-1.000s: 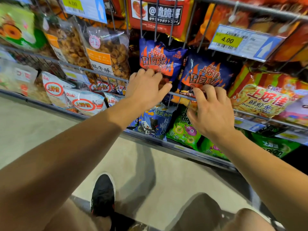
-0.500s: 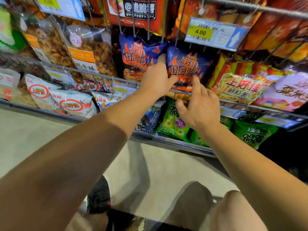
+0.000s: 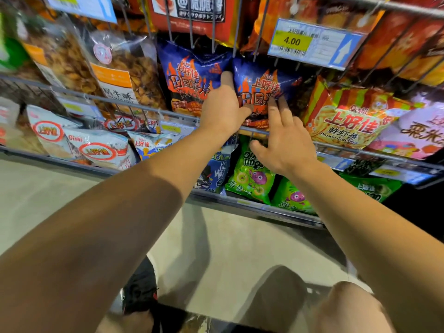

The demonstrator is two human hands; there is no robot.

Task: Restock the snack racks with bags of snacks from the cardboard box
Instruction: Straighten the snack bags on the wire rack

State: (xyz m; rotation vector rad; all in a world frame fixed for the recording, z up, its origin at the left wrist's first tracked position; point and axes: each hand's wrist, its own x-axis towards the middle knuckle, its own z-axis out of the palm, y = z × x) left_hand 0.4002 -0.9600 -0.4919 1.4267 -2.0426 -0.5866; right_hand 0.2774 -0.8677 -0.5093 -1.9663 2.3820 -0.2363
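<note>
Clear plastic bags of golden-brown biscuits (image 3: 129, 68) are hanging at the far left of the wire snack rack (image 3: 149, 106), each with an orange-and-white label. Below them, white bags with red oval logos (image 3: 98, 150) are lying slanted on the lower tier.

Next to the biscuits, a dark blue bag with orange flames (image 3: 189, 80) is standing behind the rail, printed with red-and-orange characters and a picture of crisps near its bottom edge. The left hand (image 3: 222, 109) is reaching between this bag and its twin, the right-hand blue flame bag (image 3: 262, 85). Its fingers are going into the gap between the two and are mostly hidden; the thumb is lying across the lower front of the right-hand bag, so it is gripping that bag's left edge. This bag is glossy and puffed, and is sitting upright on the middle tier, just under the yellow 4.00 price tag (image 3: 314, 43).

The right hand (image 3: 286, 143) is spreading open, with straight fingertips pressing on the bag's lower right front and nothing clasped in it.

Under the hands, bright green bags with a pink cartoon creature (image 3: 252, 179) are filling the bottom tier. Further right, a yellow-and-red striped prawn cracker bag (image 3: 348, 121) is leaning beside a pink bag (image 3: 418, 133) at the edge.
</note>
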